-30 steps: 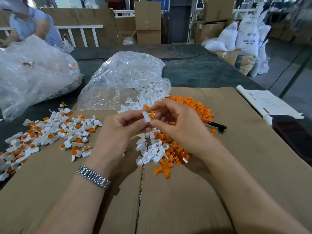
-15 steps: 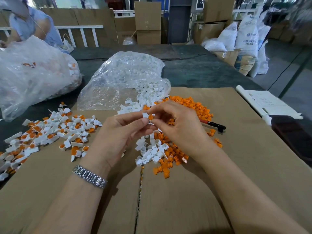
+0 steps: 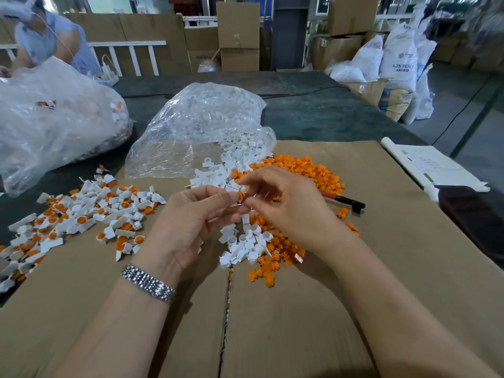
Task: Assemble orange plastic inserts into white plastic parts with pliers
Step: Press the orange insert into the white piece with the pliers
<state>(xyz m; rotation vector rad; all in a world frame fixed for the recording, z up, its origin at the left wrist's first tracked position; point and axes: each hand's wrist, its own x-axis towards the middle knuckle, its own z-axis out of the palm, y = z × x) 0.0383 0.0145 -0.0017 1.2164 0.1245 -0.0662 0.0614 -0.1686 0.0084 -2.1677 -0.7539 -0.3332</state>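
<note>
My left hand [image 3: 191, 222] pinches a small white plastic part [image 3: 236, 201] with an orange insert [image 3: 241, 194] at its top. My right hand [image 3: 289, 208] meets it from the right, fingertips on the insert. Under both hands lies a mixed heap of loose white parts [image 3: 245, 241] and orange inserts [image 3: 302, 170] on the cardboard sheet [image 3: 272, 323]. The pliers [image 3: 343, 200], red and black handled, lie on the cardboard to the right of my right hand, partly hidden by it. Several assembled white-and-orange pieces [image 3: 81, 214] are spread out at the left.
A clear bag of white parts [image 3: 201, 126] lies open behind the heap. A bigger clear bag [image 3: 49, 124] sits at far left, with another person [image 3: 46, 42] behind it. A rolled paper [image 3: 433, 165] and a dark object [image 3: 474, 219] lie at the right edge.
The hands have stayed together over the heap; the orange insert now sits at the top of the white part, and my right fingers have shifted slightly on it.
</note>
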